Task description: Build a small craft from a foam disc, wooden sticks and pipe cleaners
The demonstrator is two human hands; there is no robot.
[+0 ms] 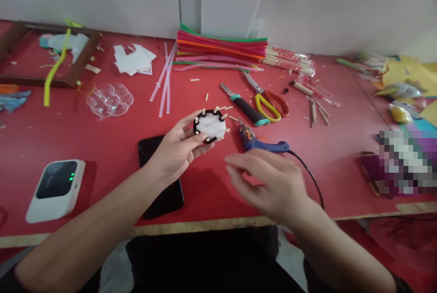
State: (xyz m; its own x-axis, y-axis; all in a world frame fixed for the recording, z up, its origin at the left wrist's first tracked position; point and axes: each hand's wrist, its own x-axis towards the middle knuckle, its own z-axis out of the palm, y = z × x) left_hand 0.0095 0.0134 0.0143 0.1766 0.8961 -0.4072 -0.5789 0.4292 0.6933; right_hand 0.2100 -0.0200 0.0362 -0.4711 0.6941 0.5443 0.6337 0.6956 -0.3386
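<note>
My left hand [174,151] grips a round white disc [212,125] between thumb and fingers, above the red table. The disc has a black rim with several short wooden pegs [224,116] set around it. To the right, my right hand [276,183] hovers apart from the disc, thumb and index finger brought together in a pinch. Blur hides whether anything small is between those fingertips. Just beyond this hand lies a blue glue gun [271,147] with a black cord. A few loose wooden pegs [233,118] lie near the disc.
A craft knife [247,108] and scissors [264,99] lie behind the glue gun. A black phone [170,202] is under my left wrist, with a white device [56,190] farther left. Coloured pipe cleaners [221,49] are piled at the back; a brown frame [78,60] lies back left.
</note>
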